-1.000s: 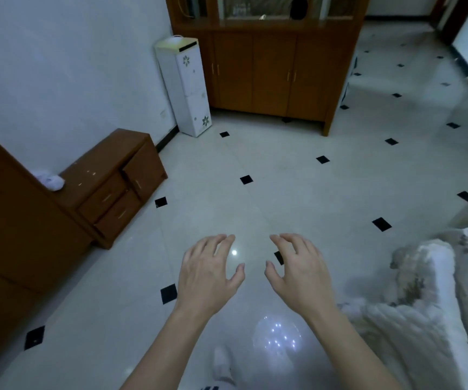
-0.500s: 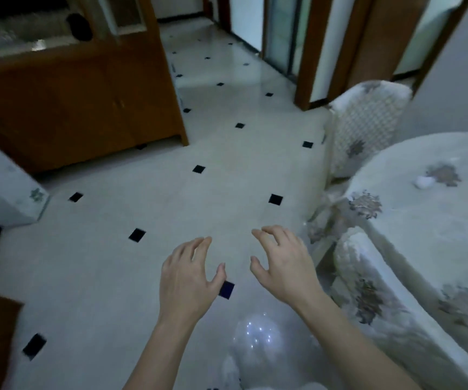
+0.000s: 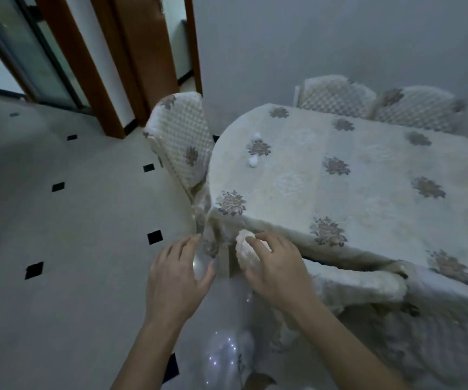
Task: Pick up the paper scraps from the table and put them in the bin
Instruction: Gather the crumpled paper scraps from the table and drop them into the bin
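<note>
Two small white crumpled paper scraps lie on the table [image 3: 368, 175], which wears a cream floral cloth: one scrap [image 3: 253, 162] near the left rim and another scrap [image 3: 256, 135] a little farther back. My left hand [image 3: 176, 274] hovers over the floor in front of the table's near left corner, fingers spread, holding nothing. My right hand [image 3: 275, 266] is beside it, just short of the table edge, fingers curled apart and empty. No bin is in view.
A padded chair [image 3: 180, 139] stands at the table's left end, two more chairs [image 3: 337, 92] along the far side, and a covered chair [image 3: 362, 282] is tucked in under the near edge. Doorways with brown frames [image 3: 92, 68] open at the back left. Tiled floor [image 3: 58, 220] spreads left.
My view has swung right from the cabinets and floor to the table. Both hands stay raised and empty, now close to the table's near corner.
</note>
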